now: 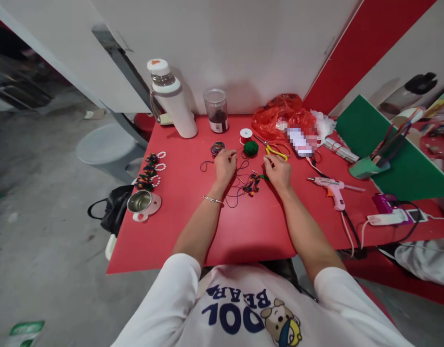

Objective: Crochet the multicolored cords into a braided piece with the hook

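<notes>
My left hand (225, 165) rests on the red table (193, 226), fingers curled and pinched on a thin dark cord (232, 196) that loops across the table. My right hand (278, 171) is closed too, pinching the cord close to a multicoloured braided piece (252, 184) lying between both hands. Just beyond the hands lie a green ball of cord (251, 148), a coil of multicoloured cord (217, 148), a white spool (245, 135) and yellow-handled scissors (276, 152).
At the left edge are several finished braided pieces with bead loops (150, 171) and a steel cup (139, 201). At the back stand a white flask (173, 101), a jar (216, 111) and a red plastic bag (283, 118). A glue gun (332, 187) and power strip (386, 219) lie to the right.
</notes>
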Motion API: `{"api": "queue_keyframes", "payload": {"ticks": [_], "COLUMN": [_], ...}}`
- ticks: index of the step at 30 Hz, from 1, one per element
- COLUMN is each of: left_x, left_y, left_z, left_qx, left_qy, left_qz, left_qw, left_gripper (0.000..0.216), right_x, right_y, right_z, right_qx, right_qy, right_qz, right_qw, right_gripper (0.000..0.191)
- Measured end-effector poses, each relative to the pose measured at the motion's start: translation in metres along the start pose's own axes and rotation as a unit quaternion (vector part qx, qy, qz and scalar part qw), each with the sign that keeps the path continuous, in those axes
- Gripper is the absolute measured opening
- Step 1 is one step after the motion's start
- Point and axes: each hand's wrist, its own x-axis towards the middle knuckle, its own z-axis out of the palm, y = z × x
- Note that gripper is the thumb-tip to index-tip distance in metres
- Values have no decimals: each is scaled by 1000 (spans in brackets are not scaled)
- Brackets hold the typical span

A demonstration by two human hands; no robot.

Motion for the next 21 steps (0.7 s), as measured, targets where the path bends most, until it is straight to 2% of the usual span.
{"api": "queue_keyframes", "payload": {"ticks": [5, 8, 10, 13, 15, 18, 21], "left_x": [11, 11, 8, -1, -12, -34, -51], "left_y": [10, 13, 11, 6, 6, 15, 32], "left_z": [13, 11, 4, -10, -19, -24, -22], "left_qx": [7, -28, -39, -41, -48, -44, -12], "left_qy": [-11, 2, 27, 67, 67, 8, -83], "left_qz": [32, 50, 43, 22, 18, 5, -11], "left_qw": [999, 998, 998, 997, 996, 999, 996], "left_gripper": [24, 24, 23, 21, 20, 18, 17], "right_x": [3, 4, 3, 1, -1, -3, -3], "right_y": [1, 0, 0, 3, 5, 1, -8], "right_z": [-4, -14, -24, -39, -46, -52, -54], "right_qx": [-8, -9, -23, -46, -64, -104, -127], "right_qy": [6, -10, -57, -180, -247, -295, -330], "right_qz": [12, 32, 49, 43, 37, 59, 73], "right_qw": [1000, 999, 997, 982, 966, 948, 933], "right_gripper": [30, 29, 26, 20, 21, 29, 25]}}
